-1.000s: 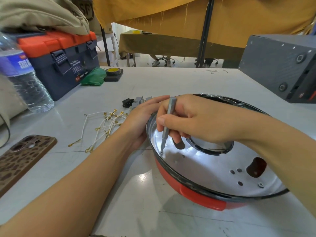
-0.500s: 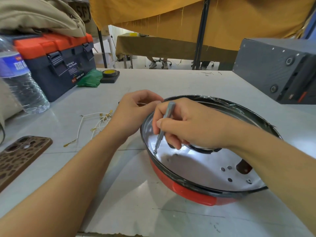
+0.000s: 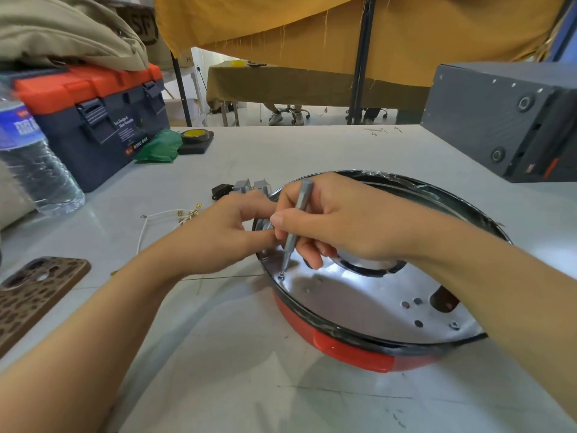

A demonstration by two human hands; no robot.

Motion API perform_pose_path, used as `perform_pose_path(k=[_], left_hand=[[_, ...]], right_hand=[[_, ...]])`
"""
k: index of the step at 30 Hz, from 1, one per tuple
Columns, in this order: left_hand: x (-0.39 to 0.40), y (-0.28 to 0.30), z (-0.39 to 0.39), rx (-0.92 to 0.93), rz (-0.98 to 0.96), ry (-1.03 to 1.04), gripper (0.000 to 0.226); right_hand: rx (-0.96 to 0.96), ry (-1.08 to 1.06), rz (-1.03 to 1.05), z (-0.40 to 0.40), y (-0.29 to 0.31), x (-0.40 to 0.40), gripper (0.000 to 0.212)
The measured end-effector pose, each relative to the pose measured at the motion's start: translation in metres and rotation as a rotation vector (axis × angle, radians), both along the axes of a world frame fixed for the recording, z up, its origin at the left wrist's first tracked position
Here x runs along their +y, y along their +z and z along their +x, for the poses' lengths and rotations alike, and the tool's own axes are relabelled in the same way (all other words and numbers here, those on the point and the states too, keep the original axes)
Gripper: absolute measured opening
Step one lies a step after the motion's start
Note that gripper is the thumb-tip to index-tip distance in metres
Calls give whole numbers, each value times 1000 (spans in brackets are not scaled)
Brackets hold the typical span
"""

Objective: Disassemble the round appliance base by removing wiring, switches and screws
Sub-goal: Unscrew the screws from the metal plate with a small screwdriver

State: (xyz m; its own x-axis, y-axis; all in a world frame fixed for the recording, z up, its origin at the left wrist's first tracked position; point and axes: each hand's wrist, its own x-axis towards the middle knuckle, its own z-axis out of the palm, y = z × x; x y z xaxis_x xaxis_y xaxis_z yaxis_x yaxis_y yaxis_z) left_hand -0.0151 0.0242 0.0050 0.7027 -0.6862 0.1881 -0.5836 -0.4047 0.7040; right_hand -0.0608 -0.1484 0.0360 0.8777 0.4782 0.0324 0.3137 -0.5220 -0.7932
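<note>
Our right hand (image 3: 337, 223) pinches a slim grey screwdriver (image 3: 296, 223) between thumb and curled fingers, holding it nearly upright with its tip set on a small screw (image 3: 281, 277) at the left inner edge of the round appliance base (image 3: 359, 354). Our left hand (image 3: 224, 235) curls its fingers over the black rim of the base at its left side, right beside the right hand's fingertips. The base, red outside and shiny metal inside with a large round opening in the middle, sits on the grey worktop (image 3: 218, 370) directly before us. Just behind the left hand lie the removed switches (image 3: 246, 187) and white wires with brass terminals (image 3: 168, 215). Farther left we see a phone in a patterned case (image 3: 34, 292), a water bottle (image 3: 34, 160) and an orange-lidded toolbox (image 3: 100, 120). A dark grey box (image 3: 505, 120) stands at the far right.
</note>
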Motion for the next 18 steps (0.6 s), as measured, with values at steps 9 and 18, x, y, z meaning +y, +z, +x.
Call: perform_pose_path(k=[9,18], left_hand=[[-2,-5,14,18,-3,-35,26],[-2,-14,13,23,-108,5,23]], right_hand=[[55,83,-80,13,6,-14,12],[73,143,7,16,12,-14,24]])
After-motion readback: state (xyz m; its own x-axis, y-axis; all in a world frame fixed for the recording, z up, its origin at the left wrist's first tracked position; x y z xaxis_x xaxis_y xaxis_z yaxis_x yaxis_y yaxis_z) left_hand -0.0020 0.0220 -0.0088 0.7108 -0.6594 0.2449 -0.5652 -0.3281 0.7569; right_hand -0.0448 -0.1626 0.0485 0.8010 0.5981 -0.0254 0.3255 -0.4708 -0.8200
